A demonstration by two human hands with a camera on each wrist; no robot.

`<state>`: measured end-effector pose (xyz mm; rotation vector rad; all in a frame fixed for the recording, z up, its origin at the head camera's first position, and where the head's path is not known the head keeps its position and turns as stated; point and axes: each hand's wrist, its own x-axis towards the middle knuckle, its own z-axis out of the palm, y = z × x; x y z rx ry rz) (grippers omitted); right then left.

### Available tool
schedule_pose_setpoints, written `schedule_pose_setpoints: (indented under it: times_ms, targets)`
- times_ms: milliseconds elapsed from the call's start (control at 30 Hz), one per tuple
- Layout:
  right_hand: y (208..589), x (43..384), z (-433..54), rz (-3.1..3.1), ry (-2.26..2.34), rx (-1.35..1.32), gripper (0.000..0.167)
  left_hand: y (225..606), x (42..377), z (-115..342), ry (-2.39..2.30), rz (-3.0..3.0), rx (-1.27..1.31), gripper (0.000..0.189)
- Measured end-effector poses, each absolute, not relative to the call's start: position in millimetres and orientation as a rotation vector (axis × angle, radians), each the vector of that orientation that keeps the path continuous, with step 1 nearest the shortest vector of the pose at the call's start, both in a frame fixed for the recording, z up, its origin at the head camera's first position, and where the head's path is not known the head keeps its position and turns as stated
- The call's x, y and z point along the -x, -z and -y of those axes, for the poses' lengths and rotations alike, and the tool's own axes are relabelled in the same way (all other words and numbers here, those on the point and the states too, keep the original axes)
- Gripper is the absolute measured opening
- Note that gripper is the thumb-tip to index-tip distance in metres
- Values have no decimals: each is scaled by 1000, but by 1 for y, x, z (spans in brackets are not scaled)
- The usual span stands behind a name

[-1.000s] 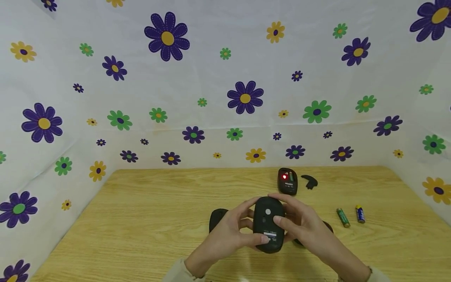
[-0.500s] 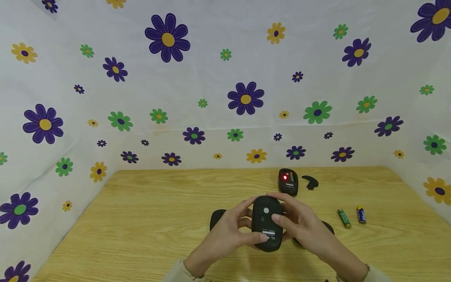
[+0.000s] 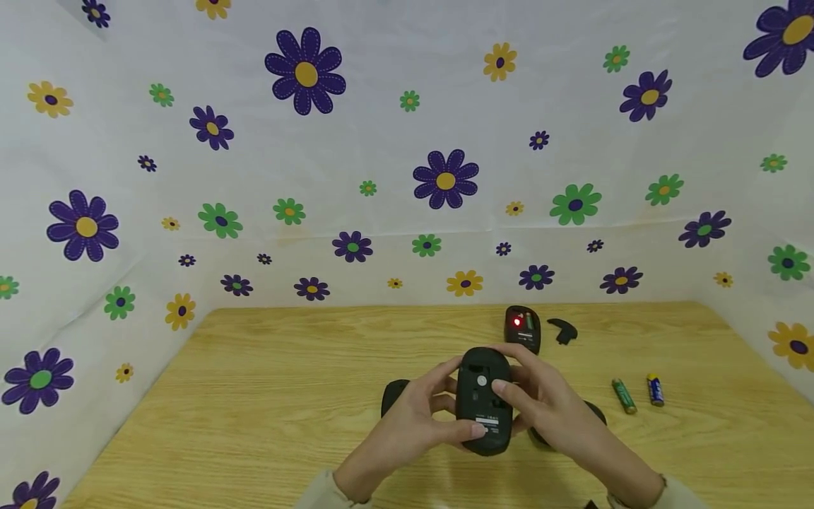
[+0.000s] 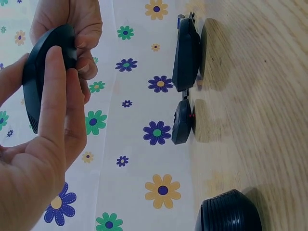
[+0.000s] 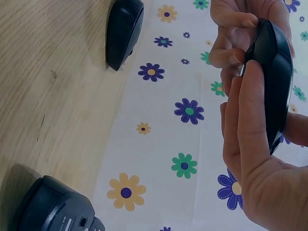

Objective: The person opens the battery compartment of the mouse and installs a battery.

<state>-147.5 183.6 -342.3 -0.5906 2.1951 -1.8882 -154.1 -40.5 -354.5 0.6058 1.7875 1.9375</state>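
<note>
A black computer mouse (image 3: 482, 442) is held up over the table, its underside with a round pale sticker and a printed label facing the head camera. My left hand (image 3: 416, 417) grips its left side, thumb lying on the label. From the right, my right hand (image 3: 553, 403) holds it with the thumb beside the sticker and the forefinger over the top edge. In the left wrist view the mouse (image 4: 38, 72) is edge-on between both hands; the right wrist view has the mouse (image 5: 279, 77) from its other side. Some fingers are hidden behind it.
Behind stands an upturned mouse (image 3: 521, 341) with a red light and a battery inside; a curved black cover (image 3: 564, 331) lies beside it. Two more mice (image 3: 393, 396) (image 3: 595, 410) are partly hidden by my hands. A green battery (image 3: 624, 396) and a blue battery (image 3: 655, 389) lie right.
Both hands keep their grip on the mouse. Its underside has tilted slightly, and dark recesses near its top and right of the sticker show more clearly. The head view has shifted a little.
</note>
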Motion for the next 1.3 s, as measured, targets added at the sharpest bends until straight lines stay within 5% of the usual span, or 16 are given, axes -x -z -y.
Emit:
schedule_pose_setpoints:
  times_ms: [733, 1300]
  targets:
    - [322, 161, -170, -2728, 1842, 485, 38, 352, 157, 42, -1977, -1790, -579, 76]
    - [303, 198, -168, -2359, 2114, 274, 42, 348, 158, 46, -2011, -1794, -582, 76]
